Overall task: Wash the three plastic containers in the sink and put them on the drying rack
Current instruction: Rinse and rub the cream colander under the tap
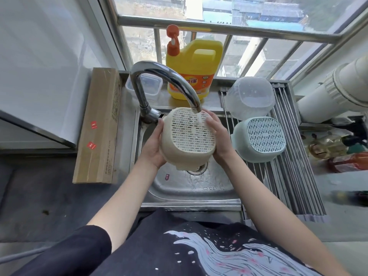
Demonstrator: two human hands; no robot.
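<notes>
Beige strainer (188,136) sits clasped between your left hand (153,150) and right hand (219,136) under the running tap (159,80); 2 containers (250,97) rest on the rack (298,166).

The yellow soap jug (194,66) carries an orange label with large Chinese characters, of which "强" can be read; the smaller print there is too blurred. The cardboard box (99,126) has two red stickers with white marks and lines of printed text along its edge, all too small to read
</notes>
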